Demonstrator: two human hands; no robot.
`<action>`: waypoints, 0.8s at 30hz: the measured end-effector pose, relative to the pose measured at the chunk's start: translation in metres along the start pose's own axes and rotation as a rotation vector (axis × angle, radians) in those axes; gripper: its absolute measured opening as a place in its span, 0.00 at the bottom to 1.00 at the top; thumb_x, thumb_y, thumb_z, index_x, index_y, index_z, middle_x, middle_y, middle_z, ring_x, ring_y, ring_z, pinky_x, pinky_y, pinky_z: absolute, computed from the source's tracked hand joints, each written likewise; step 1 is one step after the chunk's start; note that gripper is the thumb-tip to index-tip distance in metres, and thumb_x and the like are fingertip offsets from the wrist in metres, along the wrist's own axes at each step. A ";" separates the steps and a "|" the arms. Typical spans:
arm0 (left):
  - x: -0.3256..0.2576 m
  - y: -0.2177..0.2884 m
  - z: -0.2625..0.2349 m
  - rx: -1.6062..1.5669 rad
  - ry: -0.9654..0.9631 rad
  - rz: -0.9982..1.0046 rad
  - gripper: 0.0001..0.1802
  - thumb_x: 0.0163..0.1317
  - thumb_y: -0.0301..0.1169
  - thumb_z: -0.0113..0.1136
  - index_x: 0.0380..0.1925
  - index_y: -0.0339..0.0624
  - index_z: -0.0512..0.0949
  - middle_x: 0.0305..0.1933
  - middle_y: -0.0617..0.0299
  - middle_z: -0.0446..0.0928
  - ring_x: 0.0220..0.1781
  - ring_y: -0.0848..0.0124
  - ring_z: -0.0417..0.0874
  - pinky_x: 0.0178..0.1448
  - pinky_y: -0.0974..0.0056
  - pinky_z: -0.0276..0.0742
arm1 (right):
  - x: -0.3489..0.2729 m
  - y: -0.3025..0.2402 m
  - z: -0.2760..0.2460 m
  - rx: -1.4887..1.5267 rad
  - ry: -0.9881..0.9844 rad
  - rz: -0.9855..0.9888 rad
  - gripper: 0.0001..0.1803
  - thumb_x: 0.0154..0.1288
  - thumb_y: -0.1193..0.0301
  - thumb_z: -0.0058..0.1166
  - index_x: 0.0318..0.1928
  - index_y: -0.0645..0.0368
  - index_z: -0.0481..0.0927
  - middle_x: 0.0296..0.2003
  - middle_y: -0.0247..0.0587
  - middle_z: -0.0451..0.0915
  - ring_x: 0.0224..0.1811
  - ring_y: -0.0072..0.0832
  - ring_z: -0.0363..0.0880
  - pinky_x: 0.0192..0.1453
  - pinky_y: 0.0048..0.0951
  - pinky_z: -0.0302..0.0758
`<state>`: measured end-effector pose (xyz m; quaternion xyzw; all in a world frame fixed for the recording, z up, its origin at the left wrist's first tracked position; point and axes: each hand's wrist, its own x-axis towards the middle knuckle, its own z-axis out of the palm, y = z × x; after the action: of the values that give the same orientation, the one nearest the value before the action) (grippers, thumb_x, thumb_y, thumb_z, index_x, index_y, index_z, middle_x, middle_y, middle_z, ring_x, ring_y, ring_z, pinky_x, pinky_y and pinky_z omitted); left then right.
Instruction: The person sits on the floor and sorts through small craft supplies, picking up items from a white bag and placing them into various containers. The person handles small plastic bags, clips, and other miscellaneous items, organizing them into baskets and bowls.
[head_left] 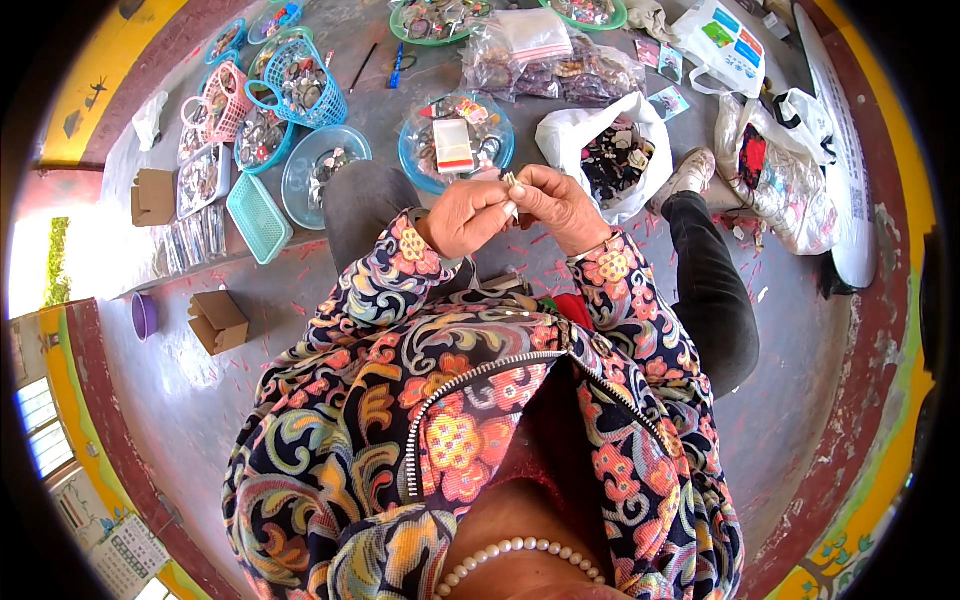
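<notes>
My two hands meet in front of me, above the gap between my knees. Both my left hand (465, 217) and my right hand (560, 205) pinch a small pale piece (514, 190) between their fingertips. The piece is too small and too covered to name. Just beyond them a round blue tray (408, 160) bears assorted small items and a white box with a red edge (453, 143). To the right of my right hand a white plastic bag (562, 135) stands open, with dark and white small pieces (618, 160) inside.
Baskets in pink (230, 100) and blue (320, 100), a teal tray (260, 218) and a clear blue basin (300, 190) stand at the left. Cardboard boxes (218, 322) and a purple cup (145, 317) sit nearer. Bagged goods (590, 75) lie ahead; more bags (790, 190) fill the right.
</notes>
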<state>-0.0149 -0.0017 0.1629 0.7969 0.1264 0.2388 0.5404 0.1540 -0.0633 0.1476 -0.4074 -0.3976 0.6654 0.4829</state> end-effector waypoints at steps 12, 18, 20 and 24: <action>-0.003 -0.001 0.004 -0.153 0.060 -0.165 0.11 0.61 0.28 0.41 0.24 0.35 0.71 0.21 0.64 0.69 0.22 0.78 0.70 0.27 0.72 0.66 | -0.003 -0.005 0.004 0.037 0.023 0.013 0.13 0.62 0.62 0.49 0.29 0.60 0.73 0.24 0.33 0.76 0.27 0.18 0.75 0.29 0.20 0.72; -0.001 -0.010 0.012 0.299 0.072 0.033 0.06 0.56 0.25 0.45 0.23 0.35 0.68 0.21 0.52 0.68 0.23 0.55 0.71 0.28 0.62 0.66 | 0.001 -0.009 -0.010 -0.435 0.035 0.091 0.13 0.60 0.67 0.45 0.23 0.63 0.72 0.19 0.36 0.76 0.22 0.21 0.76 0.24 0.23 0.73; 0.001 -0.010 0.016 0.293 0.075 0.021 0.05 0.56 0.26 0.46 0.23 0.37 0.67 0.22 0.52 0.70 0.25 0.54 0.72 0.28 0.59 0.66 | -0.001 -0.008 -0.014 -0.418 -0.002 0.181 0.14 0.58 0.67 0.43 0.22 0.63 0.72 0.17 0.38 0.75 0.20 0.23 0.77 0.23 0.24 0.73; 0.004 -0.015 0.023 0.373 0.174 -0.003 0.06 0.55 0.29 0.48 0.24 0.37 0.67 0.22 0.52 0.71 0.26 0.53 0.73 0.29 0.57 0.66 | 0.001 0.003 -0.012 -0.687 0.155 -0.013 0.13 0.59 0.68 0.42 0.23 0.63 0.72 0.17 0.41 0.75 0.19 0.29 0.76 0.23 0.27 0.71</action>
<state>0.0018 -0.0128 0.1430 0.8595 0.2156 0.2783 0.3707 0.1640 -0.0612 0.1404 -0.5928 -0.5630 0.4568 0.3507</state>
